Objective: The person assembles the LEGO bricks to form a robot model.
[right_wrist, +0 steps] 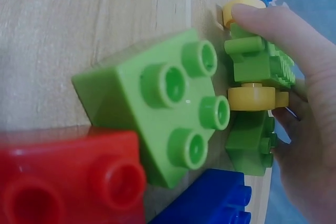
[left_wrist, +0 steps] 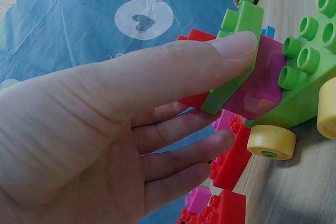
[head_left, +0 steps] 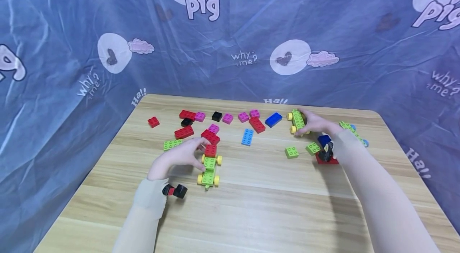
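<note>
My left hand [head_left: 184, 153] pinches bricks stacked on a green toy car [head_left: 208, 178] with yellow wheels, left of the table's middle. Seen from the left wrist, the thumb lies on a green brick [left_wrist: 239, 59] beside a magenta brick [left_wrist: 258, 80] joined to the car. A red brick [head_left: 211, 150] tops this stack; the index fingertip is partly hidden behind it. Toward the back right, my right hand [head_left: 316, 123] grips a second green toy car [head_left: 297, 120]. Its thumb touches a yellow wheel [right_wrist: 243, 8] in the right wrist view, the other fingers reaching around the far side.
Red, magenta and black bricks lie scattered along the back left. Nearer the centre are a light blue plate [head_left: 247, 137] and a blue brick [head_left: 274, 119]. Green bricks [head_left: 292, 152], a red piece [head_left: 332, 161] and a green piece with blue wheels [head_left: 350, 130] surround the right forearm.
</note>
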The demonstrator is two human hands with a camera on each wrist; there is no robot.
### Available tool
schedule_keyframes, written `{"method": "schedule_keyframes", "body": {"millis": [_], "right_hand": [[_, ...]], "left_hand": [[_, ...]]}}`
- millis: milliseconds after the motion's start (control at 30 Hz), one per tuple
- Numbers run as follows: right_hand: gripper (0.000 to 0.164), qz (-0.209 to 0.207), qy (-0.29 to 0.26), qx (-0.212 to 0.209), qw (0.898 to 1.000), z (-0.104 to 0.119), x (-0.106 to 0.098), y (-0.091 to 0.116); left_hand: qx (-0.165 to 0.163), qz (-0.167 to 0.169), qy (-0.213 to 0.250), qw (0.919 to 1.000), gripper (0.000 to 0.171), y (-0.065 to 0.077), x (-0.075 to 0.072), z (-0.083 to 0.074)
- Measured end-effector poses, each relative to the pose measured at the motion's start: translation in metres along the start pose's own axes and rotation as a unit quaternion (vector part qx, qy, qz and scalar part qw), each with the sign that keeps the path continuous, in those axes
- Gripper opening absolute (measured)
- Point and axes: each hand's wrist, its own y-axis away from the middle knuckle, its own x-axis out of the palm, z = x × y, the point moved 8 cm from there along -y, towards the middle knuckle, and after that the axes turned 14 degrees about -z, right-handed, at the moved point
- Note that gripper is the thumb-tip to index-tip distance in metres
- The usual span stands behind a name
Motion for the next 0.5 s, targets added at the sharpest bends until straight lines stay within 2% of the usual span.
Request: {"method": "schedule_keyframes", "body": {"millis": [500], "right_hand": [[0.116, -0.028, 0.019, -0.004, 0.999, 0.0024, -0.0034, 0.0010]], "left_hand": [[0.000, -0.001, 0.001, 1.0000, 0.074, 0.0008, -0.0010, -0.0019]]}}
